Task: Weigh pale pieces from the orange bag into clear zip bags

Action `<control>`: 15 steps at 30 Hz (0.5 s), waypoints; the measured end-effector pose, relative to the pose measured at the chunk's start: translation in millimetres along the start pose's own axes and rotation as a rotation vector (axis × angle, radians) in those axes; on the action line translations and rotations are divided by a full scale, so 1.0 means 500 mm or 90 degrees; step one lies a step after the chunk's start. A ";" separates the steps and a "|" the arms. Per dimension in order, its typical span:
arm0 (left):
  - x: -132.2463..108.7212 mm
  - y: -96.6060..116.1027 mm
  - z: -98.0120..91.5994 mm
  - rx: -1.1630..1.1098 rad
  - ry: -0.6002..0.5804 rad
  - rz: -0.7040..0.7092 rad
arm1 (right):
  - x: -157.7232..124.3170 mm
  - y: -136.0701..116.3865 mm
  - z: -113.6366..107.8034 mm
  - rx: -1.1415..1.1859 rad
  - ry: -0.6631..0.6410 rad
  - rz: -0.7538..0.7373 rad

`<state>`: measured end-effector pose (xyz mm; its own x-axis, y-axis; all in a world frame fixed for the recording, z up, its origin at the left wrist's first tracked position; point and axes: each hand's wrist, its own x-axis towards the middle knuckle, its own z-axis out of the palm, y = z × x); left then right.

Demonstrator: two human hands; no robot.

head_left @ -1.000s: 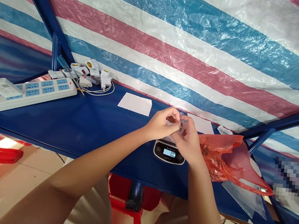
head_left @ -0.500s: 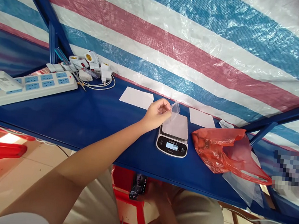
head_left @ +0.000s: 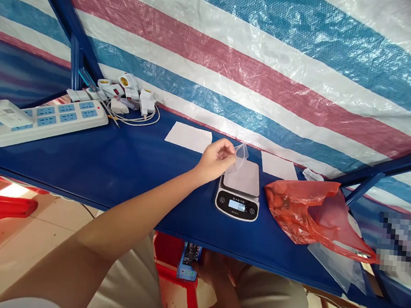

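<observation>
Just above the tray of the digital scale (head_left: 238, 190), pinching a small clear plastic bag (head_left: 241, 156) in the narrowly closed left hand (head_left: 216, 160), long axis standing nearly upright, tipping slightly rightward; having dropped away below the blue table (head_left: 124, 180) edge, curling the right hand (head_left: 213, 268) around a phone (head_left: 190, 255).

Bright light, glare on the striped tarp (head_left: 235, 65), curved wide-angle edges, pixelated patch (head_left: 401, 243) at right
</observation>
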<state>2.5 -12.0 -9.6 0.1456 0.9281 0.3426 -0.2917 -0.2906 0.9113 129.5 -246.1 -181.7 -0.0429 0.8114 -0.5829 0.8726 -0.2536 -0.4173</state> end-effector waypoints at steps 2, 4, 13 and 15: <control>-0.001 -0.001 0.000 0.000 -0.002 0.000 | 0.004 -0.005 -0.004 -0.002 -0.001 0.002; -0.001 -0.002 -0.001 0.002 -0.005 0.003 | 0.009 -0.012 -0.007 -0.004 0.005 0.005; -0.002 0.001 0.000 0.003 -0.003 -0.002 | -0.005 -0.005 -0.006 0.028 -0.035 0.014; -0.002 -0.001 0.000 0.003 -0.004 -0.001 | -0.014 0.000 0.001 0.037 -0.045 0.004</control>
<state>2.6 -12.7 -10.1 0.1525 0.9272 0.3421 -0.2874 -0.2896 0.9130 129.5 -252.2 -178.0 -0.0736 0.7708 -0.6328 0.8431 -0.2909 -0.4523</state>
